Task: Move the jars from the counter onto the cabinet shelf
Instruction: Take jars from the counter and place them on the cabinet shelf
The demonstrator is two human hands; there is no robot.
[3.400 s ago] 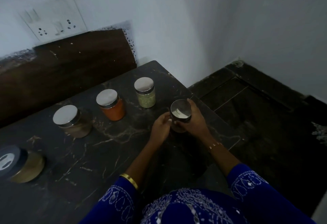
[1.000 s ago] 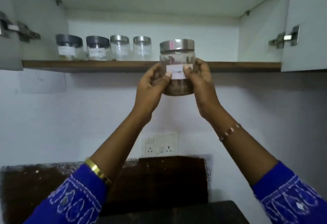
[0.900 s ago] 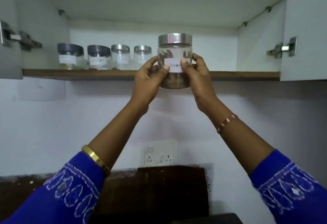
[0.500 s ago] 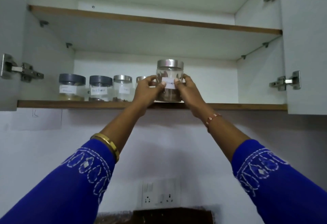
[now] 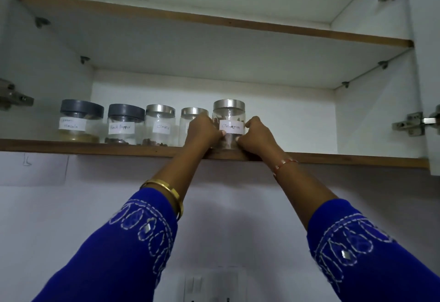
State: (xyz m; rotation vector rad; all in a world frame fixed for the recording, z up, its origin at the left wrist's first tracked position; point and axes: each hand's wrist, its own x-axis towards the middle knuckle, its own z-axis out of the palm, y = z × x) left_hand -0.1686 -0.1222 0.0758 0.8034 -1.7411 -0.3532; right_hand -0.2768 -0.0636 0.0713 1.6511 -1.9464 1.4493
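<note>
Five jars in a row on the lower shelf (image 5: 95, 150); rightmost, the cinnamon jar (image 5: 229, 120), between left hand (image 5: 203, 131) and right hand (image 5: 258, 136).

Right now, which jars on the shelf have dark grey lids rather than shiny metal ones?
The two at the far left: the masala jar and the black pepper jar. The cloves jar, its half-hidden neighbour and the held cinnamon jar have silver lids.

An upper shelf board (image 5: 214, 19) with a wood edge is seen across the top of the open cabinet. Metal door hinges (image 5: 413, 124) are fixed at both sides. On the white wall below, a switch plate (image 5: 214, 285) is partly shown.
</note>
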